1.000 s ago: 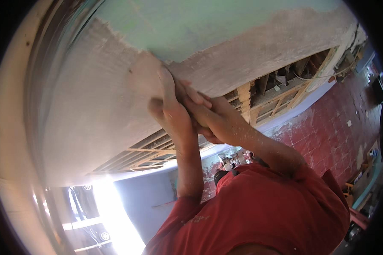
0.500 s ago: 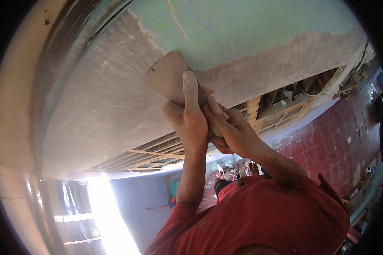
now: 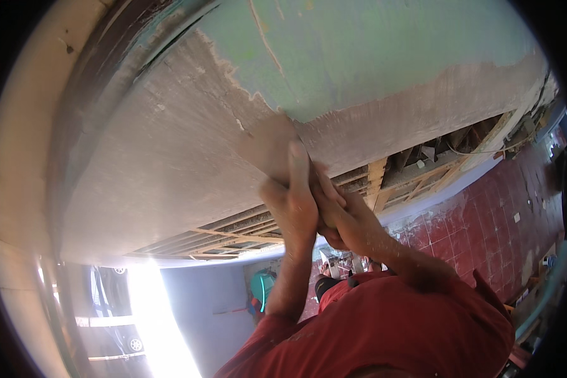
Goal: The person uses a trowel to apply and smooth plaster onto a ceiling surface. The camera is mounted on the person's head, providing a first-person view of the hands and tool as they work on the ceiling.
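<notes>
A broad, flat scraper (image 3: 271, 146) with a dusty brown blade lies against the overhead board (image 3: 164, 170), near the edge of its green paint (image 3: 372, 50). My left hand (image 3: 294, 205) is closed round the scraper, its thumb laid straight along the blade. Pressed up beside it, my right hand (image 3: 357, 223) wraps the handle, most of which the fingers cover. Motion blurs the blade and both hands. Below and left of the green, the surface is bare grey-brown with streaks; the paint ends there in a ragged line.
Wooden battens (image 3: 239, 236) line an open gap along the board's near edge. A red tiled floor (image 3: 466, 233) lies far below at right. At lower left is a bright opening (image 3: 160, 315), with a turquoise object (image 3: 262, 286) beyond my left forearm.
Both hands have drawn the scraper back toward me and slightly right along the surface, still gripping it. The view has shifted a little too.
</notes>
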The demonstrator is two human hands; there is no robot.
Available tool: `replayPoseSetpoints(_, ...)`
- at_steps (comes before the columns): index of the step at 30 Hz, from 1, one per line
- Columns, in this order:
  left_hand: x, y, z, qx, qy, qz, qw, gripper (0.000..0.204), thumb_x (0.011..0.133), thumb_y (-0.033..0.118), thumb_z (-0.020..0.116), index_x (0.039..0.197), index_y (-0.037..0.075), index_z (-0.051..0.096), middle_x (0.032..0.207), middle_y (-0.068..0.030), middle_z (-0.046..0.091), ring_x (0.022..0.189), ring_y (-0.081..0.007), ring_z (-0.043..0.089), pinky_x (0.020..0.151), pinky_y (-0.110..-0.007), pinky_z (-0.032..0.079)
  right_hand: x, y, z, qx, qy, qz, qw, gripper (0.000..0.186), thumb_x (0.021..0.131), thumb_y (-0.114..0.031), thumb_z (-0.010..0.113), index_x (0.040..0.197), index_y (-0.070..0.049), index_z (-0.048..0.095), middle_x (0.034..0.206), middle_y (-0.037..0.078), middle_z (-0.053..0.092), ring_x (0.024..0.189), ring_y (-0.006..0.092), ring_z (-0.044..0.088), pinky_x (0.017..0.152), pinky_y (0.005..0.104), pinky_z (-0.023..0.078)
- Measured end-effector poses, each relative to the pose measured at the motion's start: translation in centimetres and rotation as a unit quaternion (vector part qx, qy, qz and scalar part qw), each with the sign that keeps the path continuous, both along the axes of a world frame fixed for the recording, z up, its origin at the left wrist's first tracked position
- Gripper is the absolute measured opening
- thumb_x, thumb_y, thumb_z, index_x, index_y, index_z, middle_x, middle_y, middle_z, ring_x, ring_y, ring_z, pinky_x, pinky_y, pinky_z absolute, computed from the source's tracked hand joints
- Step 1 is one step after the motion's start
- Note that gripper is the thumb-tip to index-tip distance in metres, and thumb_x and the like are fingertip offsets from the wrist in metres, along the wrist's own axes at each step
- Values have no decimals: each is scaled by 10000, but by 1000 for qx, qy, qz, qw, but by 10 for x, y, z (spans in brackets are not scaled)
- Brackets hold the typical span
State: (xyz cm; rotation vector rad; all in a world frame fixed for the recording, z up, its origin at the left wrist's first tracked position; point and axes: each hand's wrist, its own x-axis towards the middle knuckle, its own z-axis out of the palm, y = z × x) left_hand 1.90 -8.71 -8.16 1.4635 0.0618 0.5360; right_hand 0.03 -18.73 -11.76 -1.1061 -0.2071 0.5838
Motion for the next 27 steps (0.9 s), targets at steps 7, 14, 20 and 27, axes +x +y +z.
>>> replayPoseSetpoints(7,2,-1,34,-97,15,-59,993,440,993,262,589,701,-67,599,538,-91,551,432,-147,541,417,-269,417,15,0,23,35,-57,12,998,433,1029,-435,453,1129,-38,597,554,-46,458,453,36,409,394,239,304)
replayPoseSetpoints(14,-9,1,-15,-57,35,-16,998,460,996,293,573,716,-72,593,507,-98,522,395,-181,522,394,-297,432,-2,-9,9,4,62,50,997,357,1044,-399,439,1095,-70,569,565,-64,408,442,23,359,374,221,265)
replayPoseSetpoints(20,3,-2,37,-100,12,-38,994,489,997,297,581,700,-91,593,518,-98,533,409,-159,527,395,-288,433,16,-1,33,82,-21,53,995,312,1051,-378,439,1028,-80,529,579,-61,405,437,20,337,368,215,239)
replayPoseSetpoints(27,-11,-3,7,-80,41,-23,996,432,984,228,603,690,-89,590,514,-91,526,413,-159,532,404,-294,443,-7,-9,13,19,59,41,997,353,1045,-389,451,897,-75,519,577,-65,387,429,21,337,363,221,233)
